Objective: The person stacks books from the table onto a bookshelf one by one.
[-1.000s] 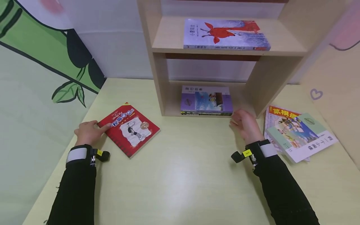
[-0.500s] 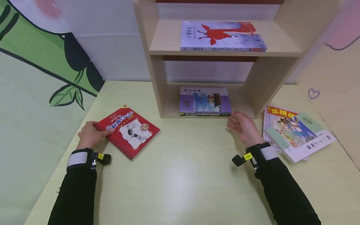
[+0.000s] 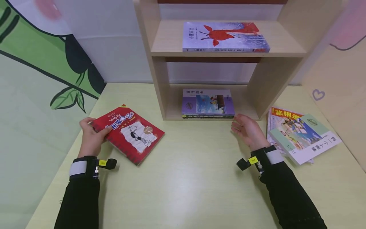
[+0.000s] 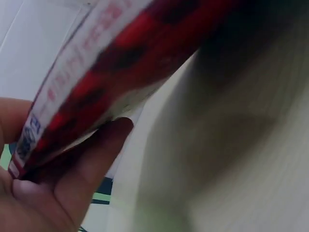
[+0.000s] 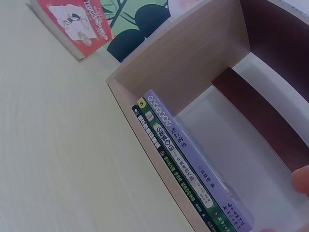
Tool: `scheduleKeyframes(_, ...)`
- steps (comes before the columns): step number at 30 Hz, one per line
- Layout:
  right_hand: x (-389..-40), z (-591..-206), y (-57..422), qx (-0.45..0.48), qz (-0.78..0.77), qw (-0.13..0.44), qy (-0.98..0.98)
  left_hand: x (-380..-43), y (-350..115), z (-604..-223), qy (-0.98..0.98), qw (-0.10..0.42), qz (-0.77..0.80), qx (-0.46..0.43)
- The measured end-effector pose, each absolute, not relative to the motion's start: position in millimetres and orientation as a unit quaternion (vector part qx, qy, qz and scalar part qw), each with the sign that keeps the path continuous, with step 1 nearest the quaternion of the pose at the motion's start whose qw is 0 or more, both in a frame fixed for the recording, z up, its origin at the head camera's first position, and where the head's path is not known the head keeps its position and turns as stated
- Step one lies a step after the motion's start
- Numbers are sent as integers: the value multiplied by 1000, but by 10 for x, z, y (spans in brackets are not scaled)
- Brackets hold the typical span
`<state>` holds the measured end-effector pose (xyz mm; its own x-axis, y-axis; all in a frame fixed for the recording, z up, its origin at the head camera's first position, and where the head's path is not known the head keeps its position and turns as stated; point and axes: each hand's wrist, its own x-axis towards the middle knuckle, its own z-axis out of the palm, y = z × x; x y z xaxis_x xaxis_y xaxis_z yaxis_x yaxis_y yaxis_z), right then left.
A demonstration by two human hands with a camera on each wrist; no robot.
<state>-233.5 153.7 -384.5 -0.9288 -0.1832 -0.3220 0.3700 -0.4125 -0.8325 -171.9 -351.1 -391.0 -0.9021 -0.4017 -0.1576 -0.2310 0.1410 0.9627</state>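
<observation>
- We've got our left hand [image 3: 92, 135] pinching the red book [image 3: 134, 136], which sits just right of that grip, held edge off the table [image 3: 177, 190].
- We've nothing in our right hand [image 3: 249, 132], fingers loose, purple book [image 3: 210, 104] just left.

Left hand [image 4: 60, 200] pinching tilted red book [image 4: 111, 72], pale shadowed tabletop [image 4: 260, 198] beneath

Head view bright, evenly lit, mostly sharp; soft glare on table [image 3: 181, 187], between its left and right edges; soft shadows beside left sleeve [image 3: 78, 203] and right sleeve [image 3: 291, 194]; left wrist view dim, red book [image 4: 159, 36] blurred, dark shadow on table below; right wrist view slightly washed out, book spines [image 5: 186, 159] readable, dark red strip [image 5: 263, 118] bowed.
</observation>
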Motion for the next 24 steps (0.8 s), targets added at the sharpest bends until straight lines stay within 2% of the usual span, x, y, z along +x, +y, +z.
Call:
scheduleKeyframes(9, -2305, -3835, 1543, 75, -836, 179, 514, -1664, -3291, -3835, -637, 164, -732, 176)
scheduleKeyframes(17, -2227, -3823, 1466, 45, -827, 169, 535, -1580, -2947, -3729, -646, 274, -707, 88)
scheduleKeyframes(24, -2148, -3822, 1250, 2, -826, 188, 531, -1543, -2579, -3571, -676, 294, -675, 28)
